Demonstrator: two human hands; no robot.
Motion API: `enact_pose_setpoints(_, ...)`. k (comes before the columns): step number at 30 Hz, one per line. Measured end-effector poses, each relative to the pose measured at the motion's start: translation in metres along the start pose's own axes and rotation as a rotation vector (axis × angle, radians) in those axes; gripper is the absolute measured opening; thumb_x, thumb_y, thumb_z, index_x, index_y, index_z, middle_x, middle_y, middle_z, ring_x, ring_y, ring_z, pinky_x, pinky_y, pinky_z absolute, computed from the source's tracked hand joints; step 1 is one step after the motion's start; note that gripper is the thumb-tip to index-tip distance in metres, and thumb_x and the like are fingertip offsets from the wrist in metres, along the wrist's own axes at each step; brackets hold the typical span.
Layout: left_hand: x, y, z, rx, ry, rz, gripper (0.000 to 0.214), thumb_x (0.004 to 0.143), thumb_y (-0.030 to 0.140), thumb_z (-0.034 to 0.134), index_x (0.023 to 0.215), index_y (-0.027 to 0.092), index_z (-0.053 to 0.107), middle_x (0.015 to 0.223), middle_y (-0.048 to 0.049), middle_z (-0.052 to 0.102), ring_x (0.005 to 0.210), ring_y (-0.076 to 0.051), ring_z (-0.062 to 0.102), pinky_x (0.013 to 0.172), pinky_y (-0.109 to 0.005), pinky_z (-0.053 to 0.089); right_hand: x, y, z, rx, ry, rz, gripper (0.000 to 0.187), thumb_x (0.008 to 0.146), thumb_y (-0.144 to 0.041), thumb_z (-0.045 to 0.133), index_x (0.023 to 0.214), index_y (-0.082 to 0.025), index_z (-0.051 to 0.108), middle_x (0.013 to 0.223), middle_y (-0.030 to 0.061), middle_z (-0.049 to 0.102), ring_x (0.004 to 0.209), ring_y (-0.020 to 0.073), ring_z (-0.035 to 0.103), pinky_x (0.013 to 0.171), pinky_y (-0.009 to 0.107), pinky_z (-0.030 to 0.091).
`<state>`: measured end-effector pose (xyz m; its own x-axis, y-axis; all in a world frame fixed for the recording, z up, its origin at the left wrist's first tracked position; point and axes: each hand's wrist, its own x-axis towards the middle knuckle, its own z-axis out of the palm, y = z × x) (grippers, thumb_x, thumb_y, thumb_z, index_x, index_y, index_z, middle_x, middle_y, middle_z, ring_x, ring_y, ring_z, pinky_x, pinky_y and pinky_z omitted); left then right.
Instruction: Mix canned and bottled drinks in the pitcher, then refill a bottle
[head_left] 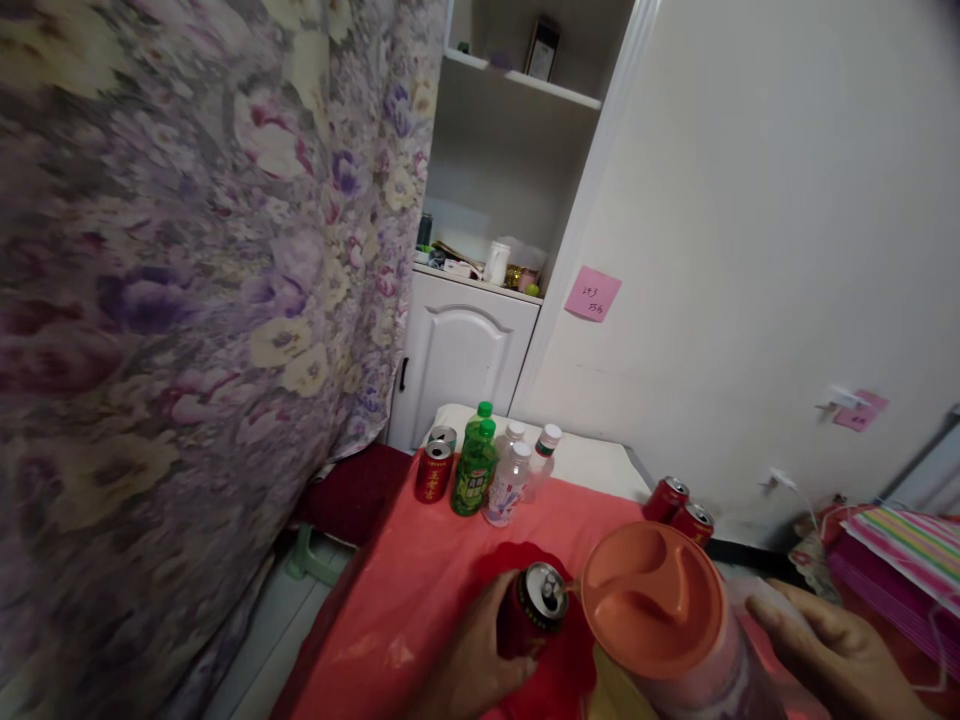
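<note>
My left hand (469, 655) is wrapped around an open dark red drink can (534, 612), which stands over a red scalloped plate (517, 556). My right hand (836, 640) grips the handle of a pitcher (652, 600) with an orange lid. The pitcher is tilted towards the can, and a thin stream of brownish liquid (572, 587) runs from its lip to the can's opening. Under the pitcher a yellowish thing (615, 690) partly shows; its kind is hidden.
Green bottles (472, 475), clear white-capped bottles (510, 485) and red cans (433, 472) stand at the back left of the red-covered table (375, 610). Two more red cans (667, 497) stand at the back right. A floral curtain (187, 250) hangs left; a white cabinet (465, 345) stands behind.
</note>
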<state>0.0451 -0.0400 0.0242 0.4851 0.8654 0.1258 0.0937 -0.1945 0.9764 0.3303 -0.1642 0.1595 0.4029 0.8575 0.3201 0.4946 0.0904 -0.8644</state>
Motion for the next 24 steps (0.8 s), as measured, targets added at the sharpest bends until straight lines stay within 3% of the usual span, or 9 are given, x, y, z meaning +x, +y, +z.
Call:
enact_pose_setpoints(5,0.0,0.002,-0.001,0.007,0.001,-0.004,0.078,0.061,0.005,0.069,0.137,0.019,0.056,0.144,-0.0125,0.067,0.138,-0.037,0.057,0.122,-0.048,0.041,0.002,0.005,-0.003,0.013,-0.11,0.087,0.039,0.071,-0.061,0.078,0.063,-0.022,0.076,0.064,0.004,0.072,0.063,0.0289,0.069,0.058,0.034,0.059)
enact_pose_setpoints(13,-0.001,0.003,-0.001,-0.001,0.003,0.009,0.077,0.06,0.004,0.07,0.134,0.022,0.058,0.141,-0.0105,0.068,0.135,-0.035,0.059,0.12,-0.048,0.043,0.0,-0.006,0.0,0.017,-0.07,0.066,0.041,0.07,-0.064,0.078,0.065,-0.023,0.078,0.067,0.004,0.075,0.066,0.0302,0.072,0.059,0.035,0.061)
enact_pose_setpoints(21,-0.001,0.004,-0.002,-0.009,0.01,0.022,0.075,0.06,0.003,0.069,0.132,0.023,0.06,0.138,-0.0099,0.071,0.133,-0.035,0.061,0.118,-0.046,0.045,0.004,0.006,-0.004,0.001,-0.128,0.09,0.043,0.073,-0.064,0.076,0.081,-0.022,0.083,0.078,0.0062,0.079,0.081,0.0339,0.074,0.072,0.038,0.063)
enact_pose_setpoints(24,-0.001,0.003,-0.001,-0.026,0.009,0.027,0.074,0.06,0.002,0.068,0.13,0.023,0.061,0.136,-0.0081,0.072,0.13,-0.033,0.063,0.116,-0.045,0.047,0.004,0.004,-0.004,0.015,-0.125,0.076,0.042,0.072,-0.063,0.078,0.08,-0.022,0.084,0.075,0.0057,0.079,0.077,0.0337,0.075,0.069,0.038,0.064)
